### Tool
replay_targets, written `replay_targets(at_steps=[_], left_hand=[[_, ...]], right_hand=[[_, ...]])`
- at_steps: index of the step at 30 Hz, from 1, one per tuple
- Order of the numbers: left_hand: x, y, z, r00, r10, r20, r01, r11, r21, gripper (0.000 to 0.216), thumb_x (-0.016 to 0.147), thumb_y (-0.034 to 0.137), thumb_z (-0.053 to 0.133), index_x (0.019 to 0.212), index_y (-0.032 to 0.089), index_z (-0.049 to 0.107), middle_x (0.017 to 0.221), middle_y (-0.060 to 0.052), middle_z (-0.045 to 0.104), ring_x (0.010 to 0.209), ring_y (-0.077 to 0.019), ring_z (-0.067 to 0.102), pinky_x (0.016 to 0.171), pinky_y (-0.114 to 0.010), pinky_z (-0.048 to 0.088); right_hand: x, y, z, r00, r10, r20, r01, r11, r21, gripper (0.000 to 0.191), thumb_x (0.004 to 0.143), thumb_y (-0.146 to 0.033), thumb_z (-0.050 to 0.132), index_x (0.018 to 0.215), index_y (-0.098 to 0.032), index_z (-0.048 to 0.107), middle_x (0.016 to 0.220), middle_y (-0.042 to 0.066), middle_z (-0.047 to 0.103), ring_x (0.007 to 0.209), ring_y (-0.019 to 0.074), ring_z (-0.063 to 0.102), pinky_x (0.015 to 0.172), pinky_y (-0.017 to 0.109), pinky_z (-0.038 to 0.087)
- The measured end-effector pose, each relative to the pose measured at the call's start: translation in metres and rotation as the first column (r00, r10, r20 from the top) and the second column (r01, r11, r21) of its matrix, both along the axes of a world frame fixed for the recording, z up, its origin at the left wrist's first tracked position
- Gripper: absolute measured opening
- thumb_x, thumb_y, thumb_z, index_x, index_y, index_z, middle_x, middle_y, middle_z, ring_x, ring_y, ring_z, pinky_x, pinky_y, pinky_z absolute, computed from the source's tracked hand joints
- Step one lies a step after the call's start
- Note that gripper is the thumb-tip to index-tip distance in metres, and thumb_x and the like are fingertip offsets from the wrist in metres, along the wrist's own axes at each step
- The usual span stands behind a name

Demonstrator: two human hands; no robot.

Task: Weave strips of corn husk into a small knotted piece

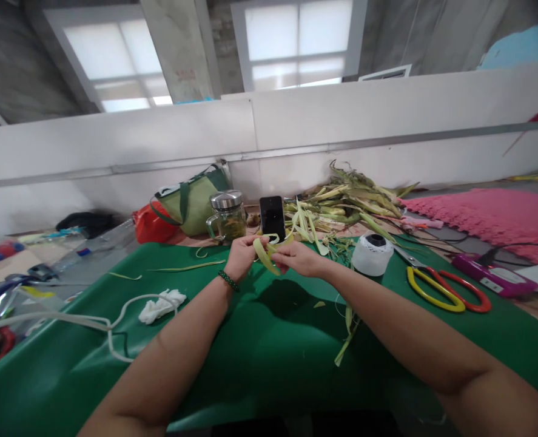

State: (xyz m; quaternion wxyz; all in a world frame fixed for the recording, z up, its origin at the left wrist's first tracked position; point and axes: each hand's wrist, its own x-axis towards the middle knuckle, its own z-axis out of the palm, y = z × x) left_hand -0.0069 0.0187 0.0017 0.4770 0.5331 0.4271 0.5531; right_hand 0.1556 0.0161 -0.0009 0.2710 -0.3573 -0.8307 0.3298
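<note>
Both hands meet over the middle of the green mat (250, 340), holding a pale green strip of leaf (265, 255) that curls in a loop between them. My left hand (241, 257), with a dark beaded bracelet at the wrist, is closed on the strip's left part. From the right, my right hand (299, 257) pinches the strip's other side; its fingertips are partly hidden by the leaf. A black phone (272, 217) stands upright just behind the hands. Cut leaf strips (312, 227) lie to the right of the phone.
A lidded glass mug (229, 218) and a green bag (198, 203) stand behind at left. Leafy stalks (350, 197) are heaped at back right. Near my right forearm are a white thread spool (372, 256) and large scissors (448, 288). White cable (109, 325) and crumpled tissue (162, 305) lie left.
</note>
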Motion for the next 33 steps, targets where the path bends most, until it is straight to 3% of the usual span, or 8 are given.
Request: replay_targets(at_steps=[8, 12, 14, 17, 19, 22, 27, 33], left_hand=[[-0.002, 0.005, 0.000, 0.999, 0.033, 0.007, -0.033, 0.998, -0.048, 0.029, 0.045, 0.033, 0.082, 0.057, 0.011, 0.068, 0.046, -0.001, 0.060, 0.042, -0.0087, 0.051, 0.045, -0.020, 0.041], [-0.004, 0.008, -0.003, 0.998, 0.051, 0.031, -0.049, 0.995, -0.085, 0.026, 0.048, 0.031, 0.081, 0.055, 0.010, 0.067, 0.046, -0.002, 0.060, 0.043, -0.0096, 0.053, 0.046, -0.021, 0.042], [-0.003, 0.008, -0.006, 0.997, 0.071, 0.039, -0.067, 0.993, -0.099, 0.025, 0.049, 0.030, 0.081, 0.058, 0.010, 0.068, 0.048, -0.003, 0.061, 0.045, -0.0114, 0.055, 0.049, -0.023, 0.045], [0.004, 0.006, -0.010, 0.999, 0.039, 0.007, -0.039, 0.998, -0.041, 0.023, 0.049, 0.029, 0.079, 0.060, 0.011, 0.070, 0.050, -0.002, 0.063, 0.046, -0.0117, 0.055, 0.050, -0.024, 0.046], [0.009, 0.003, -0.013, 1.000, 0.000, -0.027, 0.000, 1.000, 0.006, 0.020, 0.048, 0.026, 0.079, 0.056, 0.011, 0.068, 0.050, 0.000, 0.062, 0.046, -0.0101, 0.053, 0.048, -0.022, 0.045], [0.015, -0.001, -0.016, 0.998, -0.046, -0.033, 0.046, 0.999, -0.002, 0.019, 0.046, 0.024, 0.079, 0.052, 0.012, 0.066, 0.050, 0.001, 0.061, 0.046, -0.0083, 0.051, 0.047, -0.020, 0.042], [0.014, -0.002, -0.017, 0.971, -0.237, -0.012, 0.234, 0.966, -0.113, 0.024, 0.046, 0.028, 0.080, 0.060, 0.013, 0.069, 0.053, -0.001, 0.063, 0.053, -0.0121, 0.057, 0.057, -0.025, 0.047], [0.011, 0.004, -0.022, 0.966, -0.188, -0.180, 0.204, 0.976, 0.075, 0.023, 0.049, 0.031, 0.078, 0.056, 0.012, 0.065, 0.054, 0.001, 0.059, 0.053, -0.0108, 0.050, 0.052, -0.023, 0.041]], right_hand=[[0.000, -0.014, 0.014, 0.958, -0.158, 0.240, 0.138, 0.985, 0.100, 0.032, 0.089, -0.030, 0.044, 0.064, -0.015, 0.061, 0.047, -0.001, 0.052, 0.049, 0.0111, 0.049, 0.053, 0.022, 0.032], [0.003, -0.010, 0.011, 0.910, -0.221, 0.350, 0.166, 0.969, 0.181, 0.034, 0.091, -0.031, 0.042, 0.069, -0.017, 0.064, 0.056, 0.003, 0.059, 0.057, 0.0146, 0.054, 0.057, 0.025, 0.035], [0.004, -0.007, 0.008, 0.875, -0.351, 0.332, 0.205, 0.892, 0.402, 0.023, 0.088, -0.028, 0.048, 0.082, -0.016, 0.067, 0.076, 0.008, 0.065, 0.073, 0.0195, 0.057, 0.067, 0.028, 0.040], [0.003, -0.006, 0.003, 0.890, -0.420, 0.178, 0.149, 0.637, 0.757, 0.029, 0.081, -0.021, 0.058, 0.109, -0.014, 0.062, 0.103, 0.013, 0.061, 0.094, 0.0253, 0.051, 0.081, 0.035, 0.040], [0.001, -0.007, 0.002, 0.928, -0.337, 0.159, 0.043, 0.521, 0.853, 0.034, 0.080, -0.020, 0.058, 0.114, -0.016, 0.060, 0.102, 0.012, 0.060, 0.091, 0.0242, 0.049, 0.081, 0.036, 0.041], [0.002, -0.005, 0.002, 0.963, -0.221, 0.156, -0.049, 0.423, 0.905, 0.025, 0.084, -0.020, 0.053, 0.108, -0.018, 0.063, 0.092, 0.009, 0.060, 0.084, 0.0217, 0.047, 0.076, 0.034, 0.041], [0.010, 0.000, 0.005, 0.993, -0.117, 0.014, 0.036, 0.412, 0.911, 0.022, 0.091, -0.021, 0.046, 0.094, -0.019, 0.067, 0.087, 0.008, 0.060, 0.081, 0.0188, 0.047, 0.072, 0.031, 0.043], [0.008, -0.010, 0.009, 0.988, -0.128, 0.084, -0.020, 0.433, 0.901, 0.021, 0.089, -0.021, 0.046, 0.089, -0.019, 0.066, 0.079, 0.006, 0.056, 0.074, 0.0159, 0.049, 0.061, 0.026, 0.039]])
